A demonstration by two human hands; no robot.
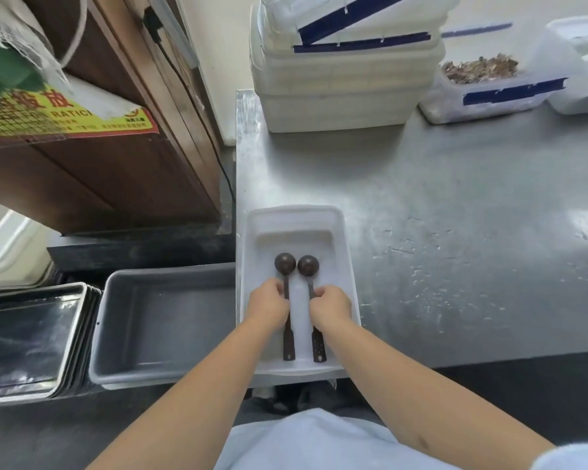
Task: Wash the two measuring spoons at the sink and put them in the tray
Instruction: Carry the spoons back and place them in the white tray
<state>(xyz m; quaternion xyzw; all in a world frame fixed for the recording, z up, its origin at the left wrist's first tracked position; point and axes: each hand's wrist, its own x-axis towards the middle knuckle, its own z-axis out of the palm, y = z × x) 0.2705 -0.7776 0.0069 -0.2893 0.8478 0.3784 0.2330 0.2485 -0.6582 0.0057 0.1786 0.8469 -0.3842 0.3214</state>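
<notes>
Two dark brown measuring spoons lie side by side in a white plastic tray (340, 252) at the near left corner of the steel counter. Their round bowls point away from me and their flat handles point toward me. My left hand (268, 308) grips the handle of the left spoon (285, 262) at its middle. My right hand (330, 308) grips the handle of the right spoon (308, 265) the same way. Both spoons rest on the tray floor. No sink is in view.
A grey plastic tub (163, 320) stands left of the tray, with stacked metal baking trays (31, 337) further left. White lidded containers (343, 69) are stacked at the counter's back. A container of dried bits (482, 86) sits back right. The steel counter (455, 232) has water drops.
</notes>
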